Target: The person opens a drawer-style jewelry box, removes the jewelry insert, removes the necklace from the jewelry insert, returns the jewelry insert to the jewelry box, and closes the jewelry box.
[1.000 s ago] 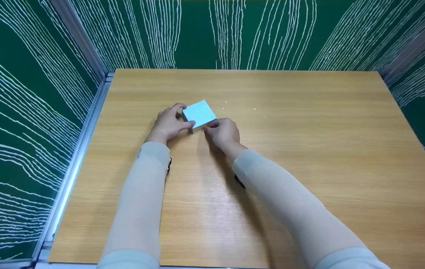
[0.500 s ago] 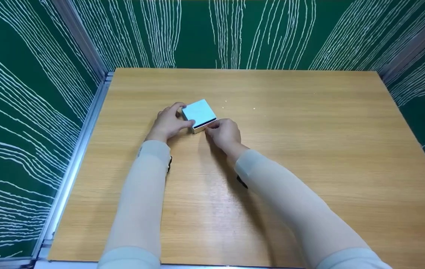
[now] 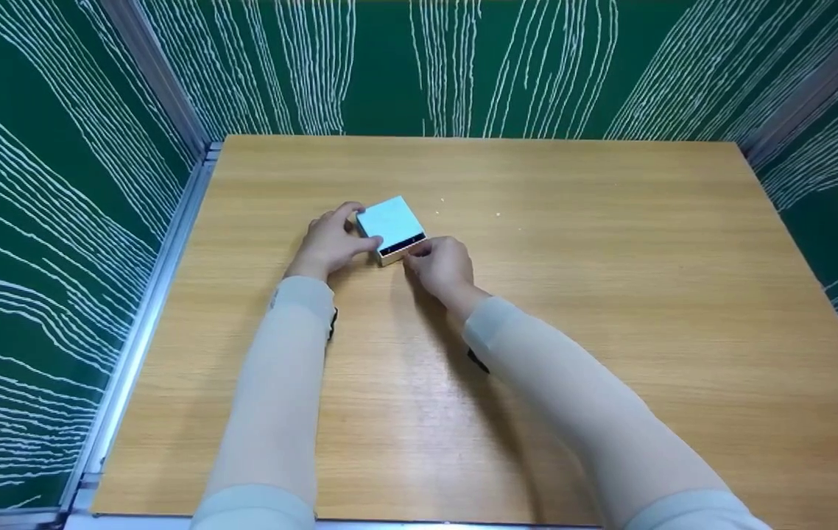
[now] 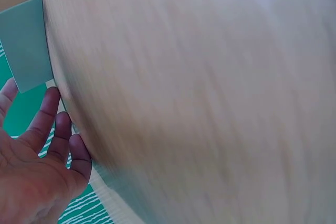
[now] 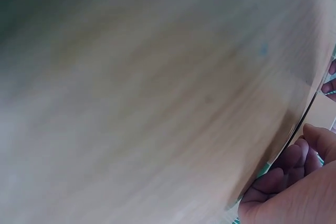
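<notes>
A small light-blue drawer box point(image 3: 389, 221) lies on the table, left of its middle. Its drawer point(image 3: 403, 246) sticks out a little toward the near right, and a dark gap shows behind the pale front. My left hand point(image 3: 331, 241) grips the box from the left, thumb on the near corner and a finger at the far edge. In the left wrist view, the left hand point(image 4: 47, 166) is beside the box's blue side point(image 4: 27, 43). My right hand point(image 3: 442, 266) pinches the drawer front; the exact hold is hidden. In the right wrist view, the right hand point(image 5: 294, 182) has curled fingers.
The wooden table point(image 3: 647, 316) extends widely to the right and in front. Tiny pale specks point(image 3: 498, 214) lie right of the box. Green panels with white lines point(image 3: 389, 66) stand behind and at both sides, with a metal frame point(image 3: 146, 309) along the left edge.
The drawer has slid out slightly toward the near right, and a dark gap has opened and widened. The right hand has moved slightly with it, while the left hand stays on the box.
</notes>
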A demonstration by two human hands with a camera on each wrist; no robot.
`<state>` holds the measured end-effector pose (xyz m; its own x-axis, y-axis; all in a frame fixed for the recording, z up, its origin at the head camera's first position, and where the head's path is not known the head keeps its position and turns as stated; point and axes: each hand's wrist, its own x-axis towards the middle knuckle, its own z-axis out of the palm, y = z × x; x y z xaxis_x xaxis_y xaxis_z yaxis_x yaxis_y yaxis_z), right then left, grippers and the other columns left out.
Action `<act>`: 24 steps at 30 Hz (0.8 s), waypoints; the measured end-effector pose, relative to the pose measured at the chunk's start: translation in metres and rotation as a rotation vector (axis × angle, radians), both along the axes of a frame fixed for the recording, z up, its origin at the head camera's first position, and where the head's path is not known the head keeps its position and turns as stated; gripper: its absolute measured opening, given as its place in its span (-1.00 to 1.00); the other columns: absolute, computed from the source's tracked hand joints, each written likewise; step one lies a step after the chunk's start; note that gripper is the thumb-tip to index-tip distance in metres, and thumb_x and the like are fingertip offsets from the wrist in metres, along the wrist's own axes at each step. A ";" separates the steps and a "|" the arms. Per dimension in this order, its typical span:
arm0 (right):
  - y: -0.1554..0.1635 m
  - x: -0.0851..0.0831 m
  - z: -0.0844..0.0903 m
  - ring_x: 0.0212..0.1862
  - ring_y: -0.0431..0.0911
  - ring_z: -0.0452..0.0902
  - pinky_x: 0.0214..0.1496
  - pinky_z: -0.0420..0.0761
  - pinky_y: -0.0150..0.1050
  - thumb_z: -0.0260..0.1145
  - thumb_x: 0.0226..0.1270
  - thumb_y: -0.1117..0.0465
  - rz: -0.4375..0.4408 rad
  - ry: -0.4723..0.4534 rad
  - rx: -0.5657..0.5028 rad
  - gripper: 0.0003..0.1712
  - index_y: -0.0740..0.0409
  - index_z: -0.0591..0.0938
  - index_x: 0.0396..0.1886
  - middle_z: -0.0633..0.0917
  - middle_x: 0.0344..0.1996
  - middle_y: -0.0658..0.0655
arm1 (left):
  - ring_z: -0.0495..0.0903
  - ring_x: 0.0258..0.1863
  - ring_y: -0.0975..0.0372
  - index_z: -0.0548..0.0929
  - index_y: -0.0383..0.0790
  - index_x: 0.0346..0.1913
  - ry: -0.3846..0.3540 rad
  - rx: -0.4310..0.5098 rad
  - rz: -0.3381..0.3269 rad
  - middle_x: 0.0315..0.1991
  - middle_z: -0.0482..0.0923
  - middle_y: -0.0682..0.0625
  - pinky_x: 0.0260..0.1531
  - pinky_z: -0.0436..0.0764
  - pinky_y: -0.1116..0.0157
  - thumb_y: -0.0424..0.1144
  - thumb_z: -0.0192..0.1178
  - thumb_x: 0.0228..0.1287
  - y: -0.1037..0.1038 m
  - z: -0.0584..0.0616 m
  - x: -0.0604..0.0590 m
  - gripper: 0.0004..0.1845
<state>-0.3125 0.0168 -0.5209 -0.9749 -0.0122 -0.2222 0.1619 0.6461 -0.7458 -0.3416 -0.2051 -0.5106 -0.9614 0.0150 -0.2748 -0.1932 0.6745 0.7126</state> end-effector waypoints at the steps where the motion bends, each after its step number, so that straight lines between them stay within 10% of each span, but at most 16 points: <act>1: 0.000 0.000 0.000 0.30 0.00 0.75 0.38 0.71 -0.04 0.52 0.61 0.05 0.003 0.007 -0.002 -0.84 -0.07 0.96 -0.03 0.90 0.14 0.01 | 0.28 0.61 -0.05 0.39 0.36 0.69 0.002 0.001 0.000 0.69 0.36 -0.09 0.65 0.46 -0.11 0.23 0.51 0.46 0.000 0.000 0.000 -0.17; 24: 0.004 0.009 0.001 0.34 0.02 0.77 0.45 0.71 -0.07 0.52 0.61 0.12 0.032 0.046 0.014 -0.82 0.03 0.95 0.03 0.91 0.15 0.08 | 0.30 0.59 -0.07 0.42 0.37 0.65 0.008 0.019 0.003 0.64 0.41 -0.11 0.63 0.46 -0.16 0.20 0.52 0.45 0.000 -0.002 0.000 -0.20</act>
